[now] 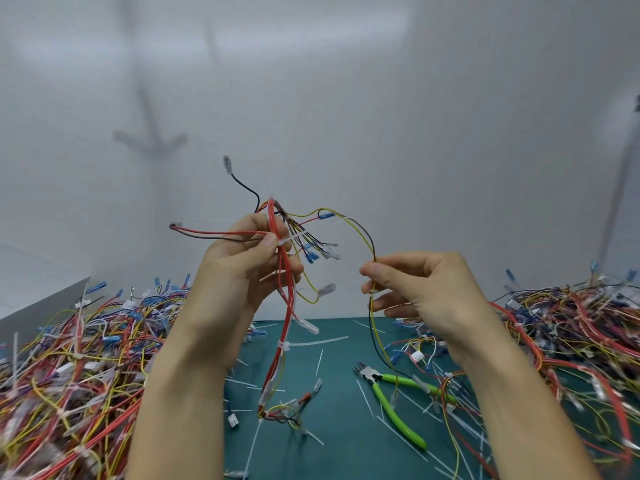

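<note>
My left hand [242, 265] is raised above the table and grips a wire harness [285, 306] of red, yellow and black wires, pinching it at a white cable tie [289, 240]. Blue and clear terminals [313, 254] fan out to the right of my fingers. A second white tie [285, 345] binds the red wires lower down, and the harness ends hang to the mat. My right hand [415, 289] pinches a yellow and black wire pair [372, 323] that loops over from the harness and trails down to the table.
A green mat [332, 393] covers the table, strewn with cut white tie ends. Green-handled cutters [388, 396] lie right of centre. Large heaps of tied harnesses fill the left side [69, 368] and the right side [571, 334]. A white wall stands behind.
</note>
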`<state>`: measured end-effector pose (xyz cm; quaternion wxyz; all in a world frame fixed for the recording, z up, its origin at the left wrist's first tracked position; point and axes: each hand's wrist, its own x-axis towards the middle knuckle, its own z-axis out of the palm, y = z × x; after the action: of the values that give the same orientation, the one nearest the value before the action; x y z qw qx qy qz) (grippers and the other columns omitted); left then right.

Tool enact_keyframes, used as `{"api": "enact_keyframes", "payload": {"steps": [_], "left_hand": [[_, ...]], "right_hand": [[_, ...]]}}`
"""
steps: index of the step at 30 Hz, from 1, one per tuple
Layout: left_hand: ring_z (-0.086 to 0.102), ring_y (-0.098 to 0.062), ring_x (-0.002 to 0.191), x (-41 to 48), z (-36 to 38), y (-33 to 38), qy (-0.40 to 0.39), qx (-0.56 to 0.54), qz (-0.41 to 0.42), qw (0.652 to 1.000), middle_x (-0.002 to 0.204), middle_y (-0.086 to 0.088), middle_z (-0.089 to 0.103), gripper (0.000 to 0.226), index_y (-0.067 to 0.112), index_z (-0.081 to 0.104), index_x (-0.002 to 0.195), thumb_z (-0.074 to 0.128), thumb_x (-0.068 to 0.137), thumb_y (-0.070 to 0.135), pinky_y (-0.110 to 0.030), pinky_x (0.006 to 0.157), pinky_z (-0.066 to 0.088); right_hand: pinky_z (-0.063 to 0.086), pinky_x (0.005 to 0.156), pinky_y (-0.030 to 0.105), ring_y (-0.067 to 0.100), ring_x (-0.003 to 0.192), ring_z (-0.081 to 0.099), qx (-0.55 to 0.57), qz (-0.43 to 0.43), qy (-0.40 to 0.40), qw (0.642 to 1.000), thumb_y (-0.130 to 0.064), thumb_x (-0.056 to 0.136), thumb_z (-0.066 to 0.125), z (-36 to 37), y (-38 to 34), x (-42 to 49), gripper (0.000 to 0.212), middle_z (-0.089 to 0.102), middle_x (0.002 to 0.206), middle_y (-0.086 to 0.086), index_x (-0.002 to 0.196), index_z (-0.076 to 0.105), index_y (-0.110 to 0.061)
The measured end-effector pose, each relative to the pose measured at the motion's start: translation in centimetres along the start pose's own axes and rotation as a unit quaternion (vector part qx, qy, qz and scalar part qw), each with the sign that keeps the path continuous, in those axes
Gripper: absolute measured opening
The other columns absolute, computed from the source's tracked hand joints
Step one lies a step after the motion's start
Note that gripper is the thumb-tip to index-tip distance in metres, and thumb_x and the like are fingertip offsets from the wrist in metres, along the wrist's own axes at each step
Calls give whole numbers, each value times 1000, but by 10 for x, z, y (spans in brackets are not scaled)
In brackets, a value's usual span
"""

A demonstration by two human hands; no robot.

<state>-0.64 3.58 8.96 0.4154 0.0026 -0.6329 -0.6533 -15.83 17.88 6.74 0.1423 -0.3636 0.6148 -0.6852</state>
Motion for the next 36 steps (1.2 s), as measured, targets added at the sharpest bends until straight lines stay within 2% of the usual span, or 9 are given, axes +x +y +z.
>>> {"api": "enact_keyframes", "payload": {"steps": [6, 12, 15, 19, 20, 23, 27, 32, 36], "left_hand": [[62, -17, 64, 0, 1, 1, -5, -16, -6, 1000, 74, -2, 60, 23, 13, 63, 90, 43, 98, 5, -26, 64, 56], [64, -18, 67, 0, 5, -2, -26, -14, -12, 999, 76, -2, 61, 18, 12, 62, 92, 45, 96, 7, -27, 66, 56], [68, -18, 75, 0, 8, -5, -28, 44, -17, 998, 77, -1, 65, 21, 14, 64, 93, 46, 99, 7, -28, 69, 57], [68, -14, 84, -1, 14, -11, -42, 129, -22, 991, 87, -1, 71, 18, 12, 67, 99, 49, 99, 8, -24, 74, 58], [68, -11, 84, -1, 16, -12, -45, 149, -21, 988, 89, 0, 72, 18, 13, 68, 100, 50, 99, 8, -23, 74, 58], [67, -6, 81, -1, 21, -14, -57, 184, -12, 981, 88, 5, 73, 20, 17, 70, 101, 52, 99, 9, -19, 72, 55], [65, -13, 87, -1, 21, -16, -41, 182, -14, 982, 96, 3, 75, 23, 28, 74, 102, 56, 98, 15, -35, 82, 54], [65, -1, 85, -2, 26, -16, -41, 164, -3, 986, 98, 8, 76, 21, 33, 75, 105, 61, 95, 21, -16, 67, 51], [63, -5, 85, -1, 31, -19, -30, 168, 0, 985, 99, 6, 76, 21, 31, 74, 109, 62, 94, 22, -16, 65, 50]], "right_hand": [[53, 54, 21, 16, 57, 70, -49, -23, 16, 998, -19, 87, 74, 4, 2, 2, 7, 76, 73, 4, 82, 78, -15], [60, 75, 29, 4, 67, 72, -215, -67, 0, 974, -31, 82, 79, 12, 5, 0, 6, 75, 70, -11, 83, 80, -26], [60, 80, 26, -2, 76, 70, -211, -83, 12, 974, -34, 78, 82, 18, 1, -3, 22, 77, 80, -12, 97, 79, -24], [60, 71, 29, 5, 74, 72, -157, -126, 36, 979, -28, 87, 74, 22, -7, -5, 2, 76, 76, -9, 88, 75, -28], [61, 68, 28, 7, 72, 72, -136, -124, 30, 982, -27, 90, 70, 21, -9, -6, 7, 76, 75, -8, 86, 75, -26], [61, 67, 26, 10, 75, 74, -95, -90, -42, 991, -27, 93, 67, 17, -18, -10, 11, 77, 80, -4, 92, 77, -22], [61, 74, 25, 13, 82, 75, -45, -64, -104, 991, -15, 88, 73, 10, -23, -15, 12, 79, 88, -2, 98, 77, -21], [60, 67, 24, 12, 77, 75, -35, -68, -60, 995, -16, 80, 80, 14, -22, -14, 14, 78, 81, -4, 93, 77, -22], [57, 58, 20, 10, 73, 75, -57, -102, -34, 993, -15, 80, 81, 16, -21, -14, 13, 78, 78, -7, 89, 78, -25]]}}
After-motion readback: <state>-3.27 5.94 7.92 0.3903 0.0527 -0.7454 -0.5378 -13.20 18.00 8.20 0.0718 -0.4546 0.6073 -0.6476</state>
